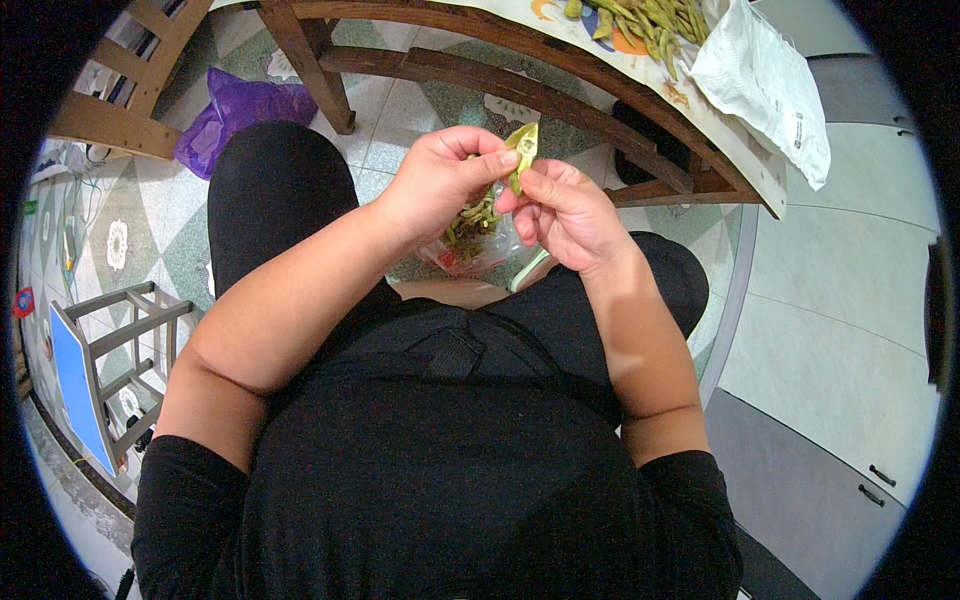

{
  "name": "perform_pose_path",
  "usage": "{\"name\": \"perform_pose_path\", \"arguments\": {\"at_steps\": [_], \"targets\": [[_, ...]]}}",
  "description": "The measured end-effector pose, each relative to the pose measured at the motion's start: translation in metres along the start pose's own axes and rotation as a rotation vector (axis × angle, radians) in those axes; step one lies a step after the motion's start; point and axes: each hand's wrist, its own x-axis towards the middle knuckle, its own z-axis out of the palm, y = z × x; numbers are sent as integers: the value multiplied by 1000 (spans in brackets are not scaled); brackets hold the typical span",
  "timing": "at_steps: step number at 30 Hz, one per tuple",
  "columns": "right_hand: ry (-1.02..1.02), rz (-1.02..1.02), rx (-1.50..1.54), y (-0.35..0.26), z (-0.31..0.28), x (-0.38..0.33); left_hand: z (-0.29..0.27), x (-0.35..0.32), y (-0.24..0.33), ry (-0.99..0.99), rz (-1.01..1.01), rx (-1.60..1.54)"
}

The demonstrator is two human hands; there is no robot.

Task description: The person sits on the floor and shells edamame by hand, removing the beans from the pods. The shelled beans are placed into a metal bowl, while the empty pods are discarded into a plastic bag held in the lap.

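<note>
A yellow-green bean pod (525, 147) is pinched between my two hands, and its side appears split, showing a pale inside. My left hand (450, 175) grips it from the left with thumb and fingers. From the right, my right hand (568, 208) pinches its lower end, fingers curled. Beneath both hands, between my knees, a clear plastic bag (490, 258) holds green pods or pod scraps (470, 228); my hands partly hide it. On the table's far edge lies a heap of green bean pods (650, 25).
A wooden table (520, 75) spans the far side, with a white bag (760, 85) hanging over its right corner. On the tiled floor sit a purple plastic bag (240, 112) and, at left, a blue-topped stool (85, 385). Pale cabinets (830, 270) line the right.
</note>
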Motion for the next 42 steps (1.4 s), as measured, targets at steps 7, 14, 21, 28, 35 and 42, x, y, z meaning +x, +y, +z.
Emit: {"name": "perform_pose_path", "arguments": {"at_steps": [7,14,21,28,35,42], "targets": [[75,-82,-107,1,1,6,-3,4,1,-22,-209,-433],[221,-155,-355,9,9,8,-5,6,-4,-118,-363,-557],[306,-279,-456,14,15,10,1,4,-11,-135,-224,-616],[422,-683,-1140,20,9,15,7,2,-15,130,-269,-603],[378,-796,-1741,11,12,14,9,2,-19,280,-164,-327],[351,-722,-1825,9,8,17,7,-1,-22,245,-127,-173]]}}
